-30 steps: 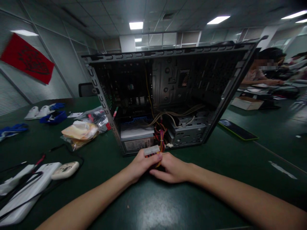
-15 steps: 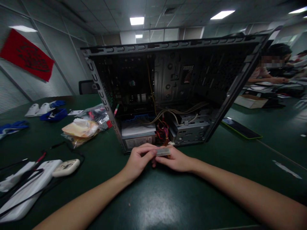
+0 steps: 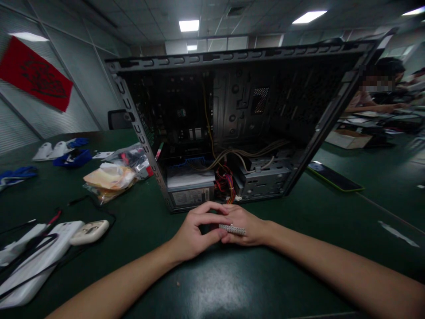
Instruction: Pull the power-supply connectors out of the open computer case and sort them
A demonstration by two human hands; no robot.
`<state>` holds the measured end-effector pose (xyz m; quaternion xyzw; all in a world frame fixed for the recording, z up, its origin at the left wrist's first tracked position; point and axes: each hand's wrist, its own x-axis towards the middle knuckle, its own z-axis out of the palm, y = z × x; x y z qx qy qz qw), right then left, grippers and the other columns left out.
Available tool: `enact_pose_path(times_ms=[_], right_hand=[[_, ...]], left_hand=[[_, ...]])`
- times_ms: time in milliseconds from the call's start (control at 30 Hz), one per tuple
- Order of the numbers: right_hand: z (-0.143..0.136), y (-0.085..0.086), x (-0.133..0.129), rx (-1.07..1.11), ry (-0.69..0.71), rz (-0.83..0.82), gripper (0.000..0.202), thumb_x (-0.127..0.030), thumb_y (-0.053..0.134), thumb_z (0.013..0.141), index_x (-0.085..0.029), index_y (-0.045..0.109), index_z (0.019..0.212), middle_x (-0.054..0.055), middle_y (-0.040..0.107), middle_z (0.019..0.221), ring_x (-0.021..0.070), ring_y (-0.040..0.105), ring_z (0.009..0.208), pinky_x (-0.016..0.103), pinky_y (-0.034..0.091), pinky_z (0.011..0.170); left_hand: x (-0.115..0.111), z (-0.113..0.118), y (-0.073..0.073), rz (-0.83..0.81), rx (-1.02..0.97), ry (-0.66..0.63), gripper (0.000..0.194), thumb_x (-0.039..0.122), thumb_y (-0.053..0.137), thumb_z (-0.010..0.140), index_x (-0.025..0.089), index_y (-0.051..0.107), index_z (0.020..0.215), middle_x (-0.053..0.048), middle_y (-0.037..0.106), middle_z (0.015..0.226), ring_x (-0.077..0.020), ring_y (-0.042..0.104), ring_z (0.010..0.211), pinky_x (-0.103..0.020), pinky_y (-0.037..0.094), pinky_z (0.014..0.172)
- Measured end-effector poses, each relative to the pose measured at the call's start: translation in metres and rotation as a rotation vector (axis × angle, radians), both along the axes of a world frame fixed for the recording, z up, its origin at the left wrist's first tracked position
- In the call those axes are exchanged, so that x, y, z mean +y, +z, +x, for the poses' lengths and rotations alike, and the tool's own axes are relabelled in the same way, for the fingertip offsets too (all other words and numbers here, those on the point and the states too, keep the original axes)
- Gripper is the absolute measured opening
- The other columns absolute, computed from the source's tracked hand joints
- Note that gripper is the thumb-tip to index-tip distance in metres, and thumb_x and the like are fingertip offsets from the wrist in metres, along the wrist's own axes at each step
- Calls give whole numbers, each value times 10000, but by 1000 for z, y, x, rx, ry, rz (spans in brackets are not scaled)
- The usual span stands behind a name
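Note:
Both hands meet in front of an open computer case (image 3: 265,181) that lies with its inside facing me. Between them is a pale, long multi-hole power connector (image 3: 236,230), its rows of holes turned up toward me. My left hand (image 3: 201,228) pinches its left end between thumb and fingers. My right hand (image 3: 249,221) is closed around the connector from behind and the right, its fingers partly hidden. A bundle of red, orange and yellow wires (image 3: 229,181) runs down from the case toward the hands, beside the power supply (image 3: 191,196).
On the left lie a white power bank-like block (image 3: 43,261), a beige oval case (image 3: 89,232), cables, plastic bags (image 3: 111,179) and blue-white gloves (image 3: 75,157). A dark phone (image 3: 335,176) lies right of the case. Another person (image 3: 368,102) sits at the far right.
The connector has turned so its holes face me, and it sits slightly lower and to the right. My left fingers have spread over it; the right hand has shifted slightly toward me.

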<state>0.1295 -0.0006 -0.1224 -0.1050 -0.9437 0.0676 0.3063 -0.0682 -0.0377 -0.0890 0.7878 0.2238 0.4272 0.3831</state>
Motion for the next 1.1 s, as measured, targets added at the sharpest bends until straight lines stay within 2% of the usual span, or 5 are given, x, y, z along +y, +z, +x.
enact_pose_path(times_ms=[400,567,733,900,1100], right_hand=[[-2,-4,2,-70,-57,117,529,-595,390,958,-147,669,917,92,680,861,199,624,851,349,506,817],[-2,-3,1,-62,-65,62,542,-618,435,931,-144,663,1062,93,685,918,199,616,907,341,505,858],[-1,-2,2,-84,-77,37,564,-618,364,954,-146,663,1027,101,673,910,212,611,895,348,505,812],[-2,0,1,-99,-78,44,508,-638,504,888,-158,660,948,89,670,879,213,617,859,333,499,766],[-5,9,-8,31,-177,-12,231,-368,518,955,-158,599,902,76,669,802,181,626,742,300,508,710]], left_hand=[[-1,-3,3,-30,48,-98,203,202,676,860,212,775,1037,-111,604,1198,-254,584,1150,-427,430,1052],[0,-4,6,-32,48,-139,203,214,656,882,218,769,1050,-108,576,1227,-255,557,1191,-422,409,1068],[0,-2,3,15,29,-98,214,211,675,861,188,733,1066,-124,600,1195,-255,581,1154,-429,427,1042],[-1,1,0,0,39,-48,166,218,736,809,171,744,969,-120,637,1134,-249,613,1090,-405,449,1001],[7,1,-5,-222,-159,170,181,309,633,893,151,721,901,-75,688,951,-202,628,941,-316,474,885]])
